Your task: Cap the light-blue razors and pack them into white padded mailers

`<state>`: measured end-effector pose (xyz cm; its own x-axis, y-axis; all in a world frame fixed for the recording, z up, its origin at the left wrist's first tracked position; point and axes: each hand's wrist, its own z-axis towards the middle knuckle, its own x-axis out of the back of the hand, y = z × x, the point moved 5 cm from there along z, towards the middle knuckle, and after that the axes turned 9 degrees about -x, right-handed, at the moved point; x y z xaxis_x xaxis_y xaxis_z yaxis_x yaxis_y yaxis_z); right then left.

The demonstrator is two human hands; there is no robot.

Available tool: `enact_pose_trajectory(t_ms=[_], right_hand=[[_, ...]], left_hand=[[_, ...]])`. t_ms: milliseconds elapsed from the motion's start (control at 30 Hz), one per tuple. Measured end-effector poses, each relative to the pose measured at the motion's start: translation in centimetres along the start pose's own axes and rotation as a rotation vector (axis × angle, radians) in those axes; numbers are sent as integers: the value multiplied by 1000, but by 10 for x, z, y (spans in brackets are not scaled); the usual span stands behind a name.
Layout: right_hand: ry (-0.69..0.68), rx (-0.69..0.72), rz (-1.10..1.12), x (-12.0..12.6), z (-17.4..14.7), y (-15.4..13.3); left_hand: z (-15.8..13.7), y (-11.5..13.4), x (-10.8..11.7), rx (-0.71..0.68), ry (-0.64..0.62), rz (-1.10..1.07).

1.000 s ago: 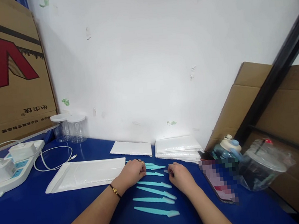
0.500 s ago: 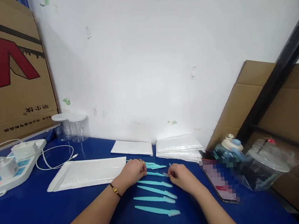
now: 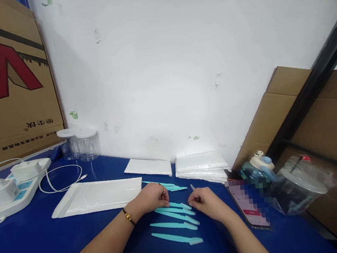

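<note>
My left hand [image 3: 151, 196] is closed, its thumb and fingertips pinching the handle end of a turquoise eyebrow razor [image 3: 178, 206]. At the razor's blade end, the bent fingers of my right hand [image 3: 206, 203] are pinched together against the tip; part of the grip is hidden. Just below lie several more turquoise razors [image 3: 173, 224], roughly in a row with their blade ends to the right. Beyond my left fingers, a small pile of razors [image 3: 172, 187] rests on the blue table. A small translucent piece [image 3: 192, 187] shows just behind my right hand.
A white padded pouch [image 3: 103, 194] lies left of my hands. White packets [image 3: 200, 162] rest by the wall. A phone [image 3: 249, 208], a figurine [image 3: 258, 165] and a bagged tub [image 3: 301, 187] stand right. A power strip [image 3: 23, 194] and clear jars [image 3: 87, 146] are left.
Both hands have come slightly nearer to me, carrying the razor between them down close to the row. The other razors lie as before.
</note>
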<state>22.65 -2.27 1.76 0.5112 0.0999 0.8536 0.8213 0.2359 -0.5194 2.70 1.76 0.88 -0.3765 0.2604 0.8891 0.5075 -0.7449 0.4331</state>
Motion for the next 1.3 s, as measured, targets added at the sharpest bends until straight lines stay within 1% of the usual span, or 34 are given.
enact_pose_trajectory(t_ms=[33, 133, 167, 233, 367, 433, 533, 667, 767, 900, 1033, 1167, 1300], right_hand=[[49, -25, 9, 6, 1, 9], [252, -117, -33, 23, 5, 35], [288, -126, -59, 26, 6, 39], [306, -112, -123, 24, 10, 40], [265, -113, -286, 10, 17, 26], [233, -130, -329, 4, 20, 21], [212, -127, -350, 1, 21, 16], [200, -124, -417, 0, 18, 12], [160, -130, -365, -1, 14, 9], [92, -113, -195, -1, 11, 10], [121, -59, -71, 11, 3, 15], [61, 55, -77, 13, -1, 13], [57, 57, -120, 4, 3, 9]], left_hand=[[0, -2, 2, 6, 23, 12], [-2, -11, 11, 44, 110, 135], [-2, -14, 13, 54, 123, 177], [-3, -17, 15, 62, 123, 242], [-2, -17, 14, 48, 109, 298], [-1, -17, 14, 52, 114, 294], [0, -15, 14, 47, 109, 286], [1, -10, 15, -25, 94, 284], [-1, -7, 15, -62, 94, 283], [-3, -5, 14, -88, 88, 254], [-3, -2, 15, -100, 89, 241], [-2, -3, 15, -88, 84, 224], [-1, -4, 14, -88, 87, 201]])
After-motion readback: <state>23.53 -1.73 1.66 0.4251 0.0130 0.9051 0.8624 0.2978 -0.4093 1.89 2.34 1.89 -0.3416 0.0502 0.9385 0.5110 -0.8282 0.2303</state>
